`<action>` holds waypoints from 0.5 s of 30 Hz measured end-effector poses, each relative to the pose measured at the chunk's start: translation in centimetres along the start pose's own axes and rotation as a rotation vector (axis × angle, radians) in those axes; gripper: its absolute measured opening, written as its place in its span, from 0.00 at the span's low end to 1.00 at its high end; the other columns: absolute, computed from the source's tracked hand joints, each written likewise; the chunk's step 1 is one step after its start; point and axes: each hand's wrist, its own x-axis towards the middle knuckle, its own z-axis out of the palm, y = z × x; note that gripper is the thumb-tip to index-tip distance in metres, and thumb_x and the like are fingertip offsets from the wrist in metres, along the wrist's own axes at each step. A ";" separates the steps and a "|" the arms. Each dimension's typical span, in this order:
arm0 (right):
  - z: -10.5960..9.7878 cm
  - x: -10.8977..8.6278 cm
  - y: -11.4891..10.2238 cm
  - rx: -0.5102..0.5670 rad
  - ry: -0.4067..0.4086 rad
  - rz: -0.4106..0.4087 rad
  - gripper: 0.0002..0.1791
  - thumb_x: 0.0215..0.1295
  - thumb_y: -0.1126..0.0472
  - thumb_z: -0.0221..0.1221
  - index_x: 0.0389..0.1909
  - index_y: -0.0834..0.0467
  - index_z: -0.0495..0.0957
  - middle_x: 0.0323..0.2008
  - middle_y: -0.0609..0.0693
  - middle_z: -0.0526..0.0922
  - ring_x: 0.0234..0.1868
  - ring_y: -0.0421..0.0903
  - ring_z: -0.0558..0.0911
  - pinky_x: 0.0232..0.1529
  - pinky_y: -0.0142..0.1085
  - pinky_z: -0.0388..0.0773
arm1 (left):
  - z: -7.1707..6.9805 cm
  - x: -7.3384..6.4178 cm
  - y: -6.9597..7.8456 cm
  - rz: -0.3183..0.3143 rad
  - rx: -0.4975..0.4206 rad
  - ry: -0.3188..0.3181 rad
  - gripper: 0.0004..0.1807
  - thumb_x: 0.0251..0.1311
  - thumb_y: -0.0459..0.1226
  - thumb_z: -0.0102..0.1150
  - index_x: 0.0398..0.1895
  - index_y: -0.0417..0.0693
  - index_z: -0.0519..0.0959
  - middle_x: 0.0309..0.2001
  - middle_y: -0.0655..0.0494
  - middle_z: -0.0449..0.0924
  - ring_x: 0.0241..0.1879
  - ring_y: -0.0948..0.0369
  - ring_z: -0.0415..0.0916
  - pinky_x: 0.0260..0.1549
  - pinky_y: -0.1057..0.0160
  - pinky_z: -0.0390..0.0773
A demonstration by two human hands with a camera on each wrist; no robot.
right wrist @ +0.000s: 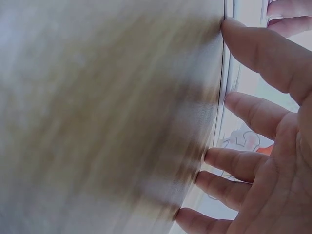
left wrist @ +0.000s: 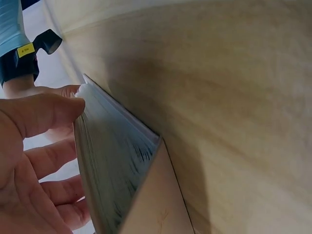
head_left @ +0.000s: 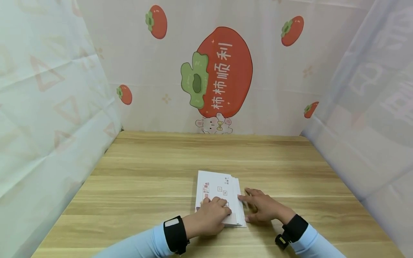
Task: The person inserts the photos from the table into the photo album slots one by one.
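Observation:
A thick white paperback book [head_left: 215,182] lies on the table, its cover printed with small boxed letters and pictures. My left hand [head_left: 213,215] grips its near part, fingers bent over the cover. In the left wrist view the thumb [left wrist: 58,114] presses the near edge of the page block [left wrist: 112,151], where the pages look slightly fanned. Beside the book's right edge, my right hand [head_left: 266,206] spreads its fingers, with the index fingertip at the lower cover's edge. The right wrist view shows its fingertips [right wrist: 236,100] set down along the book's side and tabletop.
The wood-grain table [head_left: 145,172] extends around the book. A white cloth backdrop [head_left: 274,89] with red persimmon prints hangs at the back, and cloth walls [head_left: 48,107] stand on both sides. Each wrist wears a black strap [head_left: 175,234].

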 end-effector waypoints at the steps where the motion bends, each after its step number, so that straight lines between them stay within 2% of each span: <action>1: 0.0 0.0 0.0 0.001 -0.001 -0.003 0.37 0.53 0.46 0.65 0.64 0.57 0.68 0.64 0.69 0.58 0.63 0.68 0.57 0.52 0.64 0.59 | 0.0 0.0 0.0 0.003 0.002 -0.008 0.18 0.47 0.42 0.67 0.45 0.56 0.81 0.44 0.60 0.73 0.46 0.61 0.68 0.31 0.59 0.64; 9: -0.2 0.0 -0.2 0.009 -0.003 -0.016 0.37 0.53 0.48 0.66 0.63 0.58 0.68 0.64 0.70 0.58 0.63 0.68 0.57 0.51 0.64 0.59 | -0.2 -0.1 -0.5 0.020 -0.042 -0.038 0.19 0.49 0.43 0.66 0.47 0.58 0.80 0.47 0.61 0.72 0.50 0.61 0.66 0.36 0.57 0.65; 12: -0.3 0.2 0.0 0.030 -0.003 -0.041 0.38 0.54 0.49 0.66 0.64 0.59 0.66 0.63 0.72 0.58 0.62 0.69 0.58 0.52 0.63 0.59 | -0.5 -0.5 -1.2 0.064 -0.088 -0.042 0.20 0.53 0.46 0.63 0.51 0.59 0.78 0.53 0.57 0.71 0.54 0.60 0.65 0.43 0.52 0.68; 15: -0.5 0.4 0.2 0.056 0.025 -0.070 0.37 0.56 0.53 0.64 0.65 0.62 0.63 0.62 0.73 0.59 0.61 0.69 0.60 0.54 0.62 0.59 | -0.9 -1.1 -2.3 0.108 -0.125 -0.017 0.23 0.58 0.50 0.58 0.57 0.57 0.74 0.61 0.50 0.67 0.60 0.56 0.63 0.49 0.48 0.68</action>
